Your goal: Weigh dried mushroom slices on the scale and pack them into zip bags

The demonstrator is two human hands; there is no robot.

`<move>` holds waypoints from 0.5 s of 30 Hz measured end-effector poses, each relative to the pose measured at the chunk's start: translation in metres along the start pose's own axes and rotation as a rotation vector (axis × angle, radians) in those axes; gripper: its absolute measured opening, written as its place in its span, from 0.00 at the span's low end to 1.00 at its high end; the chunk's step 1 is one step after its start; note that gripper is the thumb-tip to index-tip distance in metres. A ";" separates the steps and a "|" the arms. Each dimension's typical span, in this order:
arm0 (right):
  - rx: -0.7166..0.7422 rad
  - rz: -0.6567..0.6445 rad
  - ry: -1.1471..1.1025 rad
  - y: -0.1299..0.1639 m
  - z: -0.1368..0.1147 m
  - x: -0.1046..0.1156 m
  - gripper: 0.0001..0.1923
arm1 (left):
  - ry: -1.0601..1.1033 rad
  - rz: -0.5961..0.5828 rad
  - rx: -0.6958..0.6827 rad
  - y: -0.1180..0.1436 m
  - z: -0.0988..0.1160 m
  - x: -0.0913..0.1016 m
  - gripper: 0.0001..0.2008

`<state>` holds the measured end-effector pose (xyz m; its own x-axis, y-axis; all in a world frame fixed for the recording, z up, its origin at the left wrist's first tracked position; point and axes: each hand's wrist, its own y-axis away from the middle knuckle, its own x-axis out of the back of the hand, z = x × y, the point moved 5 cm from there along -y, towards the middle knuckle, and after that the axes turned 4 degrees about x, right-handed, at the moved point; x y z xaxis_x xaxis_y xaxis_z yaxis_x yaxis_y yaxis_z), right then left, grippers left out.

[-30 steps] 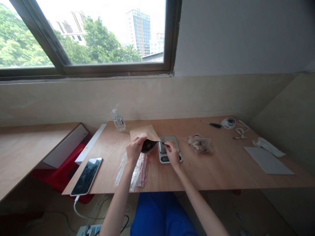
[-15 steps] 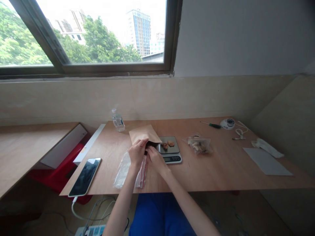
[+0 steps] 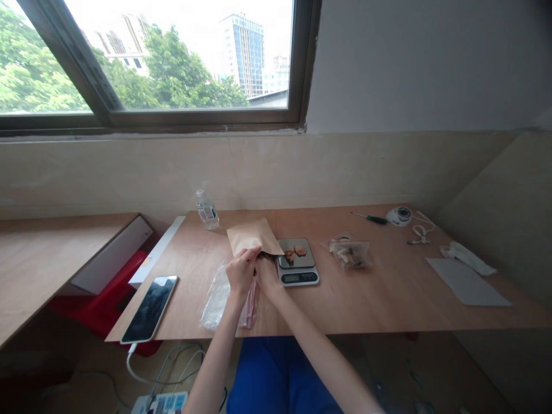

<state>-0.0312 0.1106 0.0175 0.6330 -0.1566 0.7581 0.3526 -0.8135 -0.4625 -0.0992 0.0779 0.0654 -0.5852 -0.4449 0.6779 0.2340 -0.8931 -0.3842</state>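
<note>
— Where do we have the brown paper pouch (image 3: 252, 236)?

— On the tabletop (image 3: 388, 287), just left of the scale (image 3: 297, 268), our left hand (image 3: 241, 270) pinching its open edge.

— And our right hand (image 3: 266, 271)?

— At the pouch mouth, fingers hidden; we cannot tell its grip. Two brown pieces (image 3: 295, 252) lie on the scale.

Both forearms are bare, with no sleeves, watch or rings showing. The left hand (image 3: 241, 270) and right hand (image 3: 266, 272) wear no gloves. Bright blue cloth trousers (image 3: 280, 376) cover the lap.
</note>
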 end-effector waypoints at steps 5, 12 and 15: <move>-0.008 0.002 0.040 0.018 -0.017 0.026 0.19 | -0.022 0.016 0.030 -0.005 0.000 0.004 0.11; 0.119 0.301 -0.261 0.072 -0.006 0.079 0.18 | -0.025 0.049 0.091 -0.016 -0.004 0.016 0.10; 0.063 0.362 -0.226 0.090 0.036 0.085 0.17 | -0.053 0.062 0.109 -0.018 -0.006 0.019 0.10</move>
<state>0.0791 0.0438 0.0237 0.8560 -0.2938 0.4253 0.1171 -0.6913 -0.7131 -0.1196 0.0856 0.0815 -0.5261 -0.4998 0.6881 0.3532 -0.8644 -0.3578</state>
